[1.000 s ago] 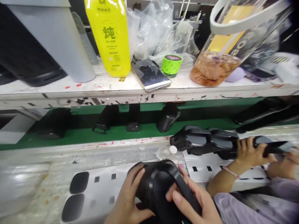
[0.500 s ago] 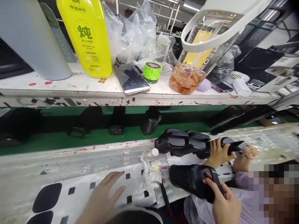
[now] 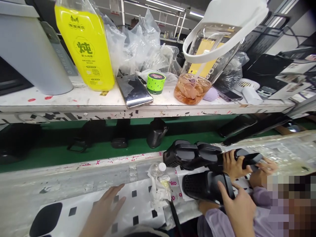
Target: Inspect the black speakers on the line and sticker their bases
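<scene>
My left hand (image 3: 103,209) is open over a white sheet (image 3: 127,192) with black square patches, fingers apart and holding nothing. My right hand (image 3: 239,205) is at the right end of a black plastic housing (image 3: 206,186) with a perforated end, its thumb on the near side and its other fingers partly hidden behind. Behind it stand similar black housings (image 3: 184,153) in a row. A co-worker's hand (image 3: 233,164) rests on the row's right part, and their other hand (image 3: 268,166) is further right.
A small clear bottle (image 3: 158,168) with a white cap and crumpled tissue (image 3: 159,194) lie mid-table. On the shelf (image 3: 98,102) are a yellow drink bottle (image 3: 86,56), a phone (image 3: 134,92), a green tin (image 3: 156,83) and a clear jug (image 3: 195,87). The co-worker's sleeve (image 3: 222,222) is close on the right.
The black housing at my right hand has shifted slightly right and away from me. My right thumb and fingers are spread wider. My left hand has moved slightly left.
</scene>
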Demonstrator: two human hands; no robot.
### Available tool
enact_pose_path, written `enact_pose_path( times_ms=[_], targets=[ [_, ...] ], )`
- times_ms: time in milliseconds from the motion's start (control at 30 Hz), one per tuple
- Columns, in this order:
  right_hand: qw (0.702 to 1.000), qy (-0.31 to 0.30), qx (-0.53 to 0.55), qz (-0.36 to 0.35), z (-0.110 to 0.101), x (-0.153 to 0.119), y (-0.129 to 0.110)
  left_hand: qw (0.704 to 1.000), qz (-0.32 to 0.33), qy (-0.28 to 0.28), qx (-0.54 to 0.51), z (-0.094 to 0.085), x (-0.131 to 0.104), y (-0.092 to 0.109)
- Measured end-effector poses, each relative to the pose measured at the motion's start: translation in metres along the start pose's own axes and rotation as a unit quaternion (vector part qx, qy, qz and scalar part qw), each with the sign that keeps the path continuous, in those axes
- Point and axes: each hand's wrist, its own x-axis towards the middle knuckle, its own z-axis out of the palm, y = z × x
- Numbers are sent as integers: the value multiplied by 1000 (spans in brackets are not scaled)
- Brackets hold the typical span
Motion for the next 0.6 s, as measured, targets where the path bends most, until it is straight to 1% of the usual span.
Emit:
enact_pose_path(
  times_ms=[67,100,133,167,200,267,333,400,433,500,600],
  targets=[
    [995,43,-20,-84,-2,-2,-27,1000,-16,-8,5,0,1,3],
    [990,45,-19,-136,0,-2,-43,1000,-26,-14,9,0,2,4],
    [981,27,-12,-194,5,-1,-60,999,-34,-17,12,0,2,5],
    [968,-5,-3,-250,13,1,-76,999,-36,-21,14,0,3,5],
    [954,-44,0,-297,24,5,-91,999,-33,-23,14,0,3,5],
    [927,-98,-15,-363,53,16,-114,1000,-15,-3,9,0,2,2],
    [906,-147,-64,-392,84,29,-128,999,0,42,-1,0,-2,-7],
    [898,-162,-126,-388,107,37,-134,995,-2,96,-12,3,-8,-23],
    [897,-161,-154,-381,114,38,-137,993,-8,115,-18,5,-11,-32],
    [896,-158,-195,-366,120,37,-141,990,-26,136,-28,11,-19,-51],
    [887,-171,-221,-368,116,32,-144,988,-49,145,-35,18,-28,-70]
  ],
)
